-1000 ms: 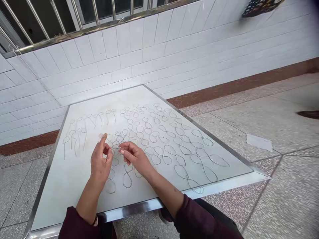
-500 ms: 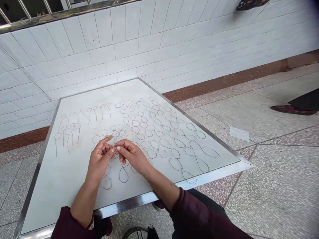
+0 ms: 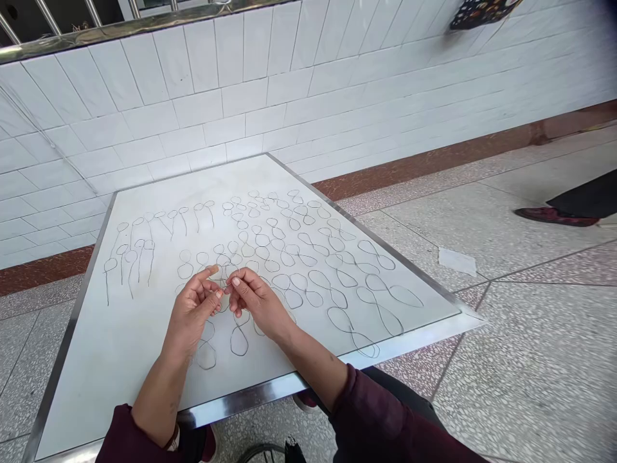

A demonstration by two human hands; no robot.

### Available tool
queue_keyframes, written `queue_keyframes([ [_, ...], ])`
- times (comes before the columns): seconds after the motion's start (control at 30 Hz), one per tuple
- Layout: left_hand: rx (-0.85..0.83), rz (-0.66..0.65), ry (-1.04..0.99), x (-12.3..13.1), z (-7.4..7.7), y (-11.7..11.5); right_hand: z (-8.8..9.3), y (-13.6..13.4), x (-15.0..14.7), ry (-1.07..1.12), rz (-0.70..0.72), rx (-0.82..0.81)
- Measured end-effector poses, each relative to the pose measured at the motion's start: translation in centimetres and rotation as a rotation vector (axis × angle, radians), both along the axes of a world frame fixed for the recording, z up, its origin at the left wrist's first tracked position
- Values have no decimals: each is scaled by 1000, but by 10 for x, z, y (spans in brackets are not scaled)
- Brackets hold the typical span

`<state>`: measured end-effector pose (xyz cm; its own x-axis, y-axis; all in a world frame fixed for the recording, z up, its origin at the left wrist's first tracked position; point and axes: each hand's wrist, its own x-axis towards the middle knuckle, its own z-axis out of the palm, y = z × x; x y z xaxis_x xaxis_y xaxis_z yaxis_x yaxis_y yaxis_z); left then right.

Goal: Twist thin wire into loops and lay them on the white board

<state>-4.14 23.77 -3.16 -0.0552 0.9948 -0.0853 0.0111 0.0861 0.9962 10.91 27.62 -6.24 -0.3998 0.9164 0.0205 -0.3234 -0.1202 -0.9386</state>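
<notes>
along the left near part of the table (image 3: 101, 373), a bare stretch leaves a hand room to pass. another bare band runs along the table's far edge, where the tiled wall (image 3: 168, 119) stops any reach beyond. over the table's middle, the left hand (image 3: 193, 310) and right hand (image 3: 255, 302) block the way; thin figure-eight loops (image 3: 297, 254) crowd its right half, tailed loops (image 3: 139, 254) its far left.

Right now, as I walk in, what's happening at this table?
A person holds the left hand and right hand close together, fingers bent, above the white table. Whatever may be between the fingertips is too fine to make out. Thin figure-eight loops lie around and beyond the hands, mostly to the right; single loops with tails lie toward the left. Another person's shoe shows at right.
</notes>
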Motion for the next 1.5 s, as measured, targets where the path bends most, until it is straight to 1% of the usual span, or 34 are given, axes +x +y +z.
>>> queue_keyframes([
  [0.23,-6,38,18,2,1,-1,-4,0,-2,36,17,-2],
  [0.4,8,66,7,3,0,1,-7,0,-5,8,33,12],
  [0.63,41,95,30,1,-1,1,-4,-2,-6,-27,-9,28],
  [0.8,64,113,42,2,-1,0,-6,-3,-6,-21,-17,53],
  [1.0,41,126,49,5,3,-1,-4,-6,-4,-89,-52,130],
  [1.13,35,107,75,5,2,-2,-6,-5,-6,-64,-85,153],
  [1.2,45,100,67,5,1,-2,-8,-5,-6,-117,-116,208],
  [1.33,74,126,19,6,1,-2,-12,-5,-2,-352,-202,371],
  [1.5,78,138,31,4,2,-1,-16,0,7,-573,-299,671],
])
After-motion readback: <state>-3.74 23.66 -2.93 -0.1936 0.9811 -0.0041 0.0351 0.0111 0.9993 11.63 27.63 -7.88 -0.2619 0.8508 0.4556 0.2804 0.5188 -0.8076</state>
